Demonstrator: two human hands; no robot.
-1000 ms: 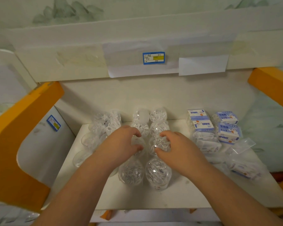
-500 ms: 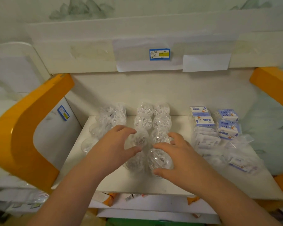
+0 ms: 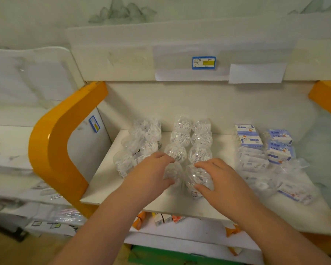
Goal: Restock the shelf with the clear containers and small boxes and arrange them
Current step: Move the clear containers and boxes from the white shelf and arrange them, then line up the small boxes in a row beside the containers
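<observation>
Head view — both hands' fingers cup 2 front clear containers (image 3: pixel 197 178) nr shelf (image 3: pixel 189 209) edge.

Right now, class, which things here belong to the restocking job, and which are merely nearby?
Job:
round clear plastic containers
small blue-and-white boxes
white shelf board
left hand
right hand

Nearby:
blue-and-yellow price tag
orange shelf bracket
cartons on the lower shelf

Both forearms outstretched — left hand (image 3: pixel 151 174) and right hand (image 3: pixel 216 178) side by side, fingers (image 3: pixel 201 165) curled.
</observation>
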